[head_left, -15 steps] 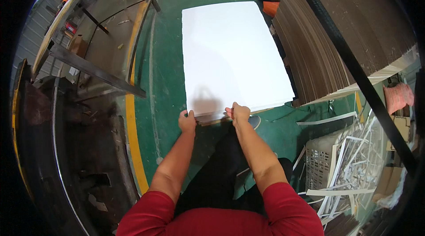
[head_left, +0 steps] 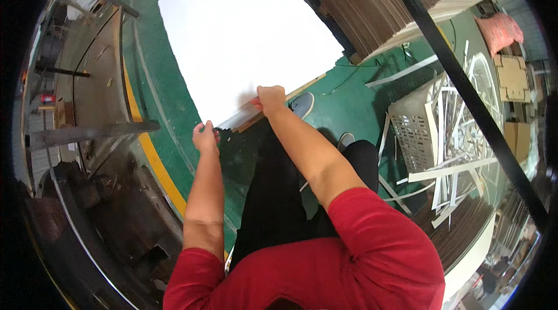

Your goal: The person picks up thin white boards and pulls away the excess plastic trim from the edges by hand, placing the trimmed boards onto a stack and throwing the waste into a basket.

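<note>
We see a large stack of flat white rectangular sheets (head_left: 244, 36) lying low over the green painted floor (head_left: 343, 106), its near edge showing many thin layers and resting on what looks like a wooden pallet strip (head_left: 302, 86). Our right hand (head_left: 271, 99) sits on the near edge of that stack toward its right end, fingers curled over the top sheets and thumb underneath, so its grip is closed on the edge of the sheets. Our left hand (head_left: 205, 137) is at the near left corner of the stack, fingers bent into a narrow grip; it is touching or just beside the corner, and we cannot tell whether it actually clasps any sheet. Both forearms are bare below red sleeves (head_left: 360, 240), and dark trousers and a grey shoe (head_left: 302, 103) show beneath the arms. A yellow painted line (head_left: 152, 156) runs along the floor to the left, beside dark metal machinery (head_left: 87, 135). To the upper right stands a tall stack of brown corrugated cardboard (head_left: 378, 2), and at right a white perforated plastic crate (head_left: 415, 127) sits among loose white offcut strips (head_left: 459, 135).
</note>
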`<control>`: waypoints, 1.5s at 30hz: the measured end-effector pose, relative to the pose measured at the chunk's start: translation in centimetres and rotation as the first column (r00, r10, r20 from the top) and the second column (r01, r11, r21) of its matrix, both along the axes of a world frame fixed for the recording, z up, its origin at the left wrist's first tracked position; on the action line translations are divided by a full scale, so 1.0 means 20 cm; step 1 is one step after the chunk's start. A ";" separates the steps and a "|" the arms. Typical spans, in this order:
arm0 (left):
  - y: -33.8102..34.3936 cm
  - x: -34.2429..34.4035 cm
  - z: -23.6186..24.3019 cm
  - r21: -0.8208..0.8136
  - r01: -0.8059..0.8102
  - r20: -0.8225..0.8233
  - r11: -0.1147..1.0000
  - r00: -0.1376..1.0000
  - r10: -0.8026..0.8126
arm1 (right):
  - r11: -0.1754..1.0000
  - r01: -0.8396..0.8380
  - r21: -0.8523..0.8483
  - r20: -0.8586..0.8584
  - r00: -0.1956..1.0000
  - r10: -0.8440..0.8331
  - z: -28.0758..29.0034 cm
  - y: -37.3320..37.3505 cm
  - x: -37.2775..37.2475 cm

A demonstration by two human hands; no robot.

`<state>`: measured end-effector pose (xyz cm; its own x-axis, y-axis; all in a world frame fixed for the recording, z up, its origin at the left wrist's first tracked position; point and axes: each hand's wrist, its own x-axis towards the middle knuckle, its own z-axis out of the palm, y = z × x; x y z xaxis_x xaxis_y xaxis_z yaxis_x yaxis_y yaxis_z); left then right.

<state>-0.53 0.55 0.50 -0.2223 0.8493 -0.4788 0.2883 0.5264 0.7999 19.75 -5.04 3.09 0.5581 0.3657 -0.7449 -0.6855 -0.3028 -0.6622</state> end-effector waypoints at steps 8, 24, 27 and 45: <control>0.02 0.00 0.02 -0.027 0.014 0.025 1.000 1.000 -0.013 | 0.998 -0.059 0.013 0.054 0.997 0.059 -0.04 -0.03 -0.02; 0.03 -0.04 -0.01 -0.006 0.067 -0.037 0.998 0.997 -0.067 | 0.965 -0.212 -0.156 0.186 0.953 0.240 0.16 -0.17 -0.02; 0.06 -0.06 -0.05 0.028 0.090 -0.065 0.996 0.994 -0.088 | 0.949 -0.270 -0.164 0.158 0.942 0.295 0.08 -0.30 -0.04; 0.51 -0.21 -0.51 -0.226 0.355 0.290 0.907 0.914 -0.286 | 0.838 0.456 -0.300 0.870 0.491 0.045 0.79 -2.44 -0.26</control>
<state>-4.77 10.66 -9.63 0.1935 0.6861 -0.7013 0.2916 0.6423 0.7088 14.52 -53.75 18.80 0.9936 -0.0742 0.0846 0.0169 -0.6446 -0.7643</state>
